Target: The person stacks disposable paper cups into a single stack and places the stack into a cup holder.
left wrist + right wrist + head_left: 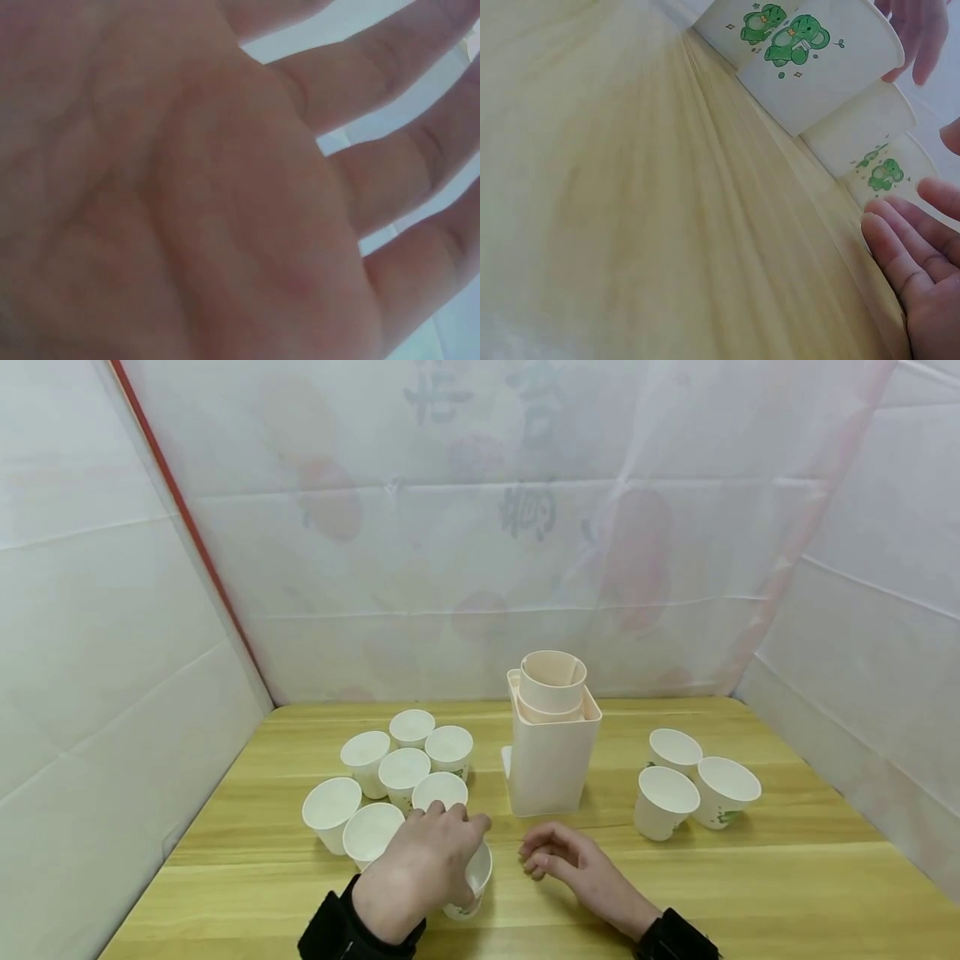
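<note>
Several white paper cups stand upright in a close group on the left of the table. At the group's near right corner, my left hand reaches over a paper cup, with thumb and fingers at its rim. The palm fills most of the left wrist view, its fingers spread. My right hand rests low over the table, loosely curled, palm turned inward, and holds nothing. In the right wrist view, green elephant prints show on the cups, with the right hand beside them.
A cream rectangular holder with a round tube in its top stands behind the hands. To the right are three more paper cups, one of them the near cup. White cloth walls border the wooden table.
</note>
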`<act>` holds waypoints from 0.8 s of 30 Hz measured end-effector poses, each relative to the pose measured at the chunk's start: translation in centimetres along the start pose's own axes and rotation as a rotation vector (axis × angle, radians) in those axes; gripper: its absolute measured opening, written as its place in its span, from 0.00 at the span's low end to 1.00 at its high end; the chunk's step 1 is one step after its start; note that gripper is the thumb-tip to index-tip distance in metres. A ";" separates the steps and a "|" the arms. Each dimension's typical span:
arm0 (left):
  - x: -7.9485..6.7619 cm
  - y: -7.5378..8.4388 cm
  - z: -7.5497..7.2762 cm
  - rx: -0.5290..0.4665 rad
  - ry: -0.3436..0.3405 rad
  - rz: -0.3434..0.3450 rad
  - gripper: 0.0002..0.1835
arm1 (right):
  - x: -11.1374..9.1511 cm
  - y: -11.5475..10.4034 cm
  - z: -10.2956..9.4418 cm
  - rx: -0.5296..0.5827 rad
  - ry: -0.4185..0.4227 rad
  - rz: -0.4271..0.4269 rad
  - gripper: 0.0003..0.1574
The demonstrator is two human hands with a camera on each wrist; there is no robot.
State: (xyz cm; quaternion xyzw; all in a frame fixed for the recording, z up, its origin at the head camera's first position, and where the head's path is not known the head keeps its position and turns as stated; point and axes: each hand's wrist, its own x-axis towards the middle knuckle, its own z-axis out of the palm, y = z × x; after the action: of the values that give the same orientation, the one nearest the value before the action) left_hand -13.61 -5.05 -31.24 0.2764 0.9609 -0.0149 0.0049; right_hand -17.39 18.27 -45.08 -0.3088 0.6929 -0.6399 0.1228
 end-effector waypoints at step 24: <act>1.5 3.7 1.3 0.151 0.384 0.220 0.25 | -0.6 0.0 0.1 -0.192 -0.057 0.049 0.43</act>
State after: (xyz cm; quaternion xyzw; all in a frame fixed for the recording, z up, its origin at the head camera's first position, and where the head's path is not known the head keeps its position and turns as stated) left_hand -12.93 -1.12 -32.64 0.3767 0.9045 -0.0333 -0.1969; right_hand -16.89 18.58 -45.19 -0.3200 0.7547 -0.5583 0.1280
